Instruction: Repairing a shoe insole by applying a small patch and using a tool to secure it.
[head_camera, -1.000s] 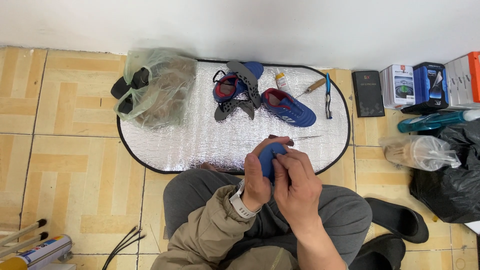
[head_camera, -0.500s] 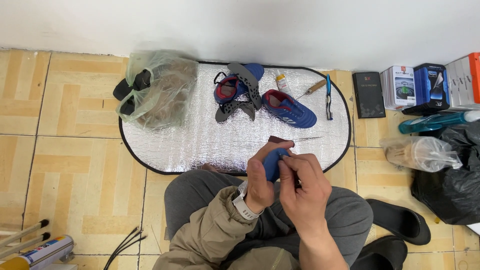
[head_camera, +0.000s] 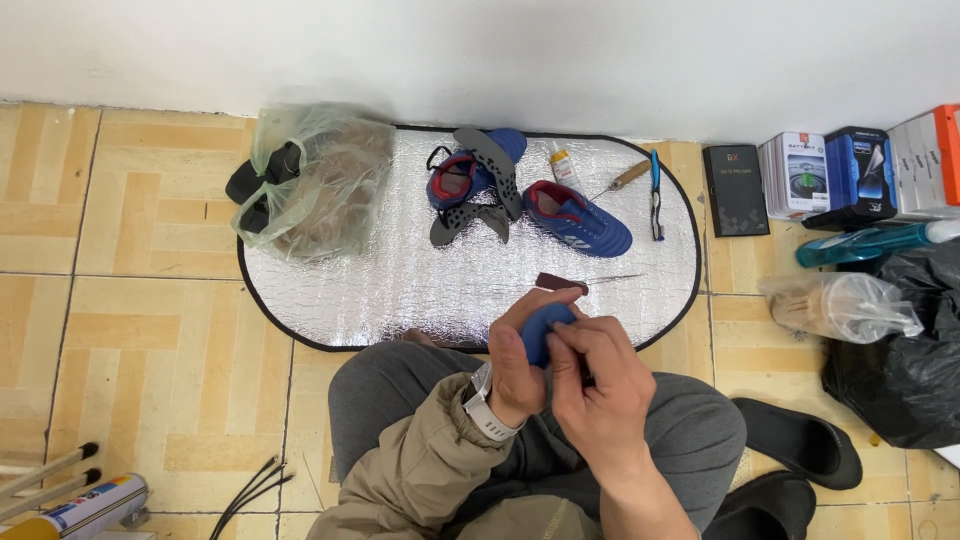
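- I see the blue shoe piece (head_camera: 541, 328) held over my lap, just at the near edge of the silver mat (head_camera: 400, 290).
- My left hand (head_camera: 520, 365) has its grip closed around it.
- My right hand (head_camera: 600, 385) pinches its edge with closed fingers.
- 2 blue shoes (head_camera: 575, 215) lie on the mat, well apart from my hands.

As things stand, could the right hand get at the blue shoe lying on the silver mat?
Probably yes: the blue shoe lies uncovered just beyond the right hand, with bare silver mat between. That hand is busy on the blue piece, though.
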